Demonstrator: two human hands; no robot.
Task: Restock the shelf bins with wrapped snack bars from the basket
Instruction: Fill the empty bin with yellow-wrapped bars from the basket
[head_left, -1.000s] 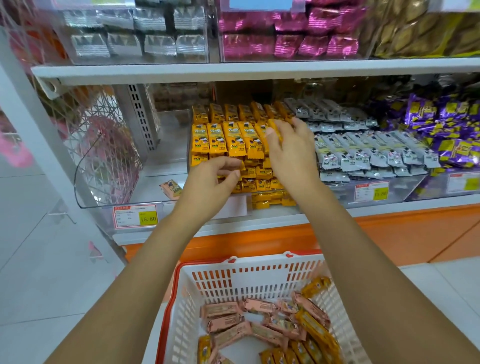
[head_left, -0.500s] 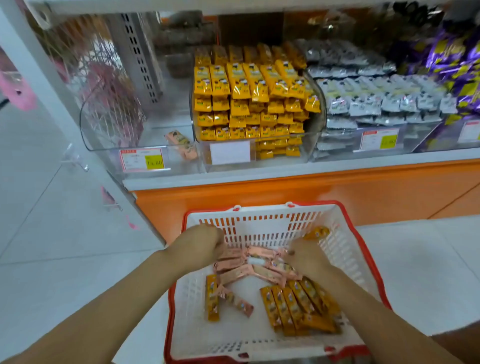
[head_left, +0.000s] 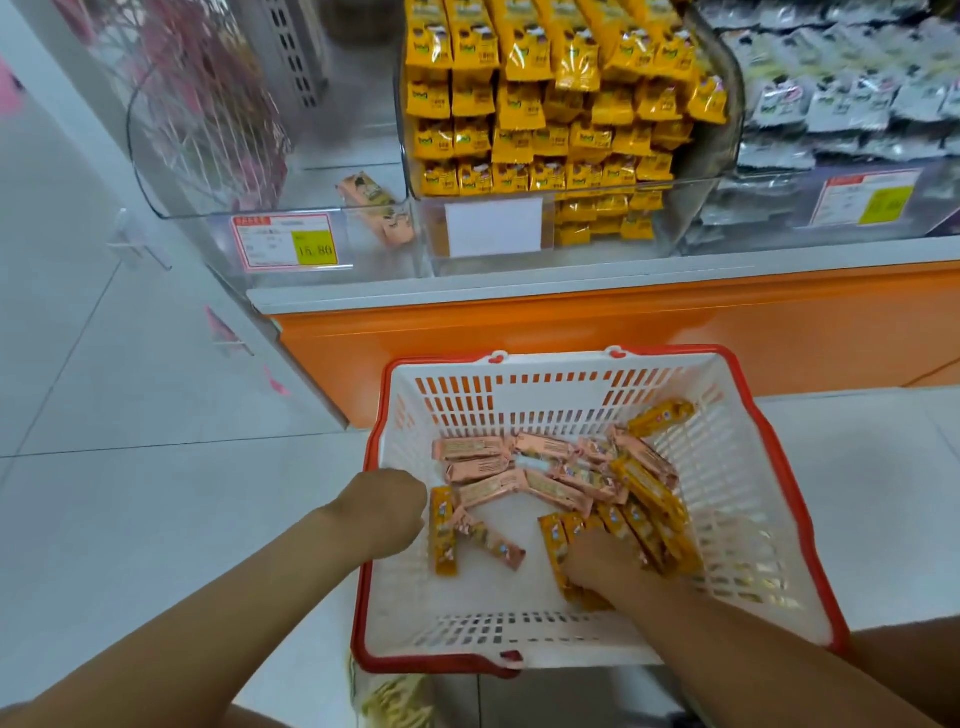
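A white basket with a red rim (head_left: 561, 357) stands on the floor below the shelf. Pink-wrapped bars (head_left: 498, 470) lie across its middle and yellow-wrapped bars (head_left: 652, 501) along its right side. My right hand (head_left: 605, 564) lies in the basket on the near ends of the yellow bars, fingers curled over them. At the basket's left rim is my left hand (head_left: 384, 506), fingers turned down and hidden, next to a lone yellow bar (head_left: 444, 535). On the shelf, the middle clear bin (head_left: 561, 104) is stacked with yellow bars. The left clear bin (head_left: 332, 171) holds a few pink bars (head_left: 376, 208).
A third bin of silver-wrapped packs (head_left: 831, 104) stands at the right. Price tags (head_left: 291, 247) hang on the bin fronts. Below the shelf edge runs an orange base panel (head_left: 571, 332). White floor tiles surround the basket, and a mesh side panel (head_left: 208, 104) closes the shelf's left end.
Both hands came down from the yellow bin into the basket. Since half a second ago my right hand moved from the pink bars to the yellow ones; my left drew back to the rim.
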